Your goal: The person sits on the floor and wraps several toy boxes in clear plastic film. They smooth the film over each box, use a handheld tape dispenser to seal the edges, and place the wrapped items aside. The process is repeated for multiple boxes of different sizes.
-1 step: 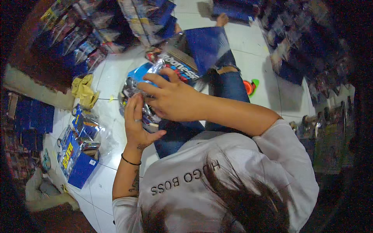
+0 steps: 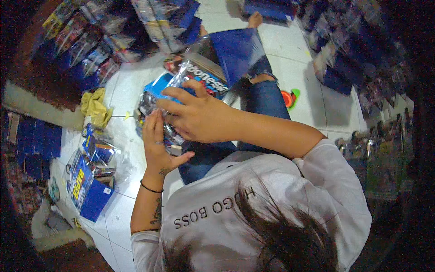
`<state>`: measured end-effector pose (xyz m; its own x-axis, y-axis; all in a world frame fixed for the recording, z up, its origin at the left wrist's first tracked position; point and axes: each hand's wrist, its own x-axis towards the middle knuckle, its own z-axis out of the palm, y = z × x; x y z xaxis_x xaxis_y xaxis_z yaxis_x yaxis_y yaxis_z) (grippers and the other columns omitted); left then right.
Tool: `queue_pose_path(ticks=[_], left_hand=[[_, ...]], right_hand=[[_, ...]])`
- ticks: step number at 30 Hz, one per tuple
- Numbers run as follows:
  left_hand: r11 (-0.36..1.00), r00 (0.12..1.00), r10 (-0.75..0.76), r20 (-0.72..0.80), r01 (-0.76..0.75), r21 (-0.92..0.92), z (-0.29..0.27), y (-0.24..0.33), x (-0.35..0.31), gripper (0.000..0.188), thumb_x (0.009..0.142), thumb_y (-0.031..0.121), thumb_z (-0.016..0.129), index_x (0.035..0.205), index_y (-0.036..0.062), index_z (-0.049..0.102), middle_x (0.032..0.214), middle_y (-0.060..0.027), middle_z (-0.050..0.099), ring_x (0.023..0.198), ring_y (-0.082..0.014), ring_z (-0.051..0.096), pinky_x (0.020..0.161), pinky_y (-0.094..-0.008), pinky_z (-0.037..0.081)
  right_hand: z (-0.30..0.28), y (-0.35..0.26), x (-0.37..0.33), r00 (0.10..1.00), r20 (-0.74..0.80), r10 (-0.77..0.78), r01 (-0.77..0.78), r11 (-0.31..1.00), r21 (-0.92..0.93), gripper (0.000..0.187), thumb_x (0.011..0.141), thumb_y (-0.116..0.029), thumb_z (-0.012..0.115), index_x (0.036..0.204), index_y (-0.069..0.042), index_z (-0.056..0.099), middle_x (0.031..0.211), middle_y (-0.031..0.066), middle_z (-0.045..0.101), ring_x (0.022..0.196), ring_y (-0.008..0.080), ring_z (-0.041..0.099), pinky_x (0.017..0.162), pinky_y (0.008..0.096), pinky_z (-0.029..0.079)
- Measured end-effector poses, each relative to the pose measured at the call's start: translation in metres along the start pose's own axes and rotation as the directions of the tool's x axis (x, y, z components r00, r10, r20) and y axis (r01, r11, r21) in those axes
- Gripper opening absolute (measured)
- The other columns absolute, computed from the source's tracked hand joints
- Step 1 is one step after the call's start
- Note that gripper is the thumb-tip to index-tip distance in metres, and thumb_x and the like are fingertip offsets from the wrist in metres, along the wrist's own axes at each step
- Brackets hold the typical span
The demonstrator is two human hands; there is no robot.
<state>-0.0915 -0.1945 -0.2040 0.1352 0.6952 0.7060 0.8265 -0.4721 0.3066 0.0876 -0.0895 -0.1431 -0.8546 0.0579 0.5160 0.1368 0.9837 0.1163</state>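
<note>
Clear plastic packet (image 2: pixel 199 81) of blue goods, mid-handling: left hand (image 2: pixel 158 140) clamps its lower edge, right hand (image 2: pixel 199 115) presses on top. Next calls for steady hold.

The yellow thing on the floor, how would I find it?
Start at the white tiled floor, on the person's left side. Look beyond the clear bag of blue boxes lying there. The crumpled yellow cloth is soft and plain yellow, while the packets around it are shiny blue.

Single head-worn fisheye view, looking steeply down, close over the lap
</note>
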Motion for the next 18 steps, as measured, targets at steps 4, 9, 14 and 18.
queue_pose_path(ticks=[4, 9, 14, 18], left_hand=[[0.988, 0.986, -0.153, 0.071, 0.151, 0.027, 0.008, -0.001, -0.003, 0.1, 0.062, 0.04, 0.079, 0.145, 0.0055, 0.034, 0.142, -0.021, 0.037, 0.132, -0.0382, 0.034, 0.11, -0.0495, 0.025], [0.989, 0.991, -0.132, 0.003, 0.131, 0.061, 0.02, 0.031, -0.004, 0.096, 0.06, 0.032, 0.079, 0.143, 0.0056, 0.039, 0.14, -0.0213, 0.033, 0.13, -0.0395, 0.034, 0.108, -0.0494, 0.029], [0.989, 0.991, -0.126, -0.054, 0.13, 0.068, 0.03, 0.048, -0.01, 0.091, 0.063, 0.032, 0.079, 0.14, 0.0046, 0.041, 0.139, -0.0171, 0.041, 0.129, -0.0377, 0.038, 0.108, -0.0512, 0.029], [0.985, 0.98, -0.132, -0.149, 0.146, 0.092, 0.031, 0.047, -0.009, 0.081, 0.063, 0.034, 0.077, 0.134, 0.0067, 0.048, 0.139, -0.0118, 0.047, 0.126, -0.0326, 0.041, 0.109, -0.0512, 0.026]], right_hand=[[-0.016, 0.05, -0.122, 0.803, -0.262, 0.535, -0.566, 0.822, -0.056, 0.045, 0.073, -0.027, 0.071, 0.115, -0.012, 0.062, 0.121, 0.0103, 0.058, 0.118, 0.0309, 0.048, 0.097, 0.0476, 0.036], [0.057, 0.129, -0.368, -0.584, 0.11, 0.804, -0.775, -0.592, 0.221, 0.089, 0.071, -0.057, 0.075, 0.13, 0.005, 0.048, 0.124, 0.0279, 0.053, 0.115, 0.0362, 0.053, 0.096, 0.0429, 0.044], [0.133, 0.155, -0.474, -0.567, 0.59, 0.575, -0.15, -0.776, 0.613, 0.07, 0.077, -0.048, 0.07, 0.126, -0.001, 0.053, 0.12, 0.0196, 0.058, 0.106, 0.0317, 0.059, 0.09, 0.0453, 0.05], [0.059, 0.166, -0.391, -0.364, 0.519, 0.774, 0.158, -0.498, 0.853, 0.049, 0.085, -0.038, 0.064, 0.12, -0.006, 0.058, 0.114, 0.0137, 0.063, 0.099, 0.0283, 0.063, 0.086, 0.0446, 0.054]])
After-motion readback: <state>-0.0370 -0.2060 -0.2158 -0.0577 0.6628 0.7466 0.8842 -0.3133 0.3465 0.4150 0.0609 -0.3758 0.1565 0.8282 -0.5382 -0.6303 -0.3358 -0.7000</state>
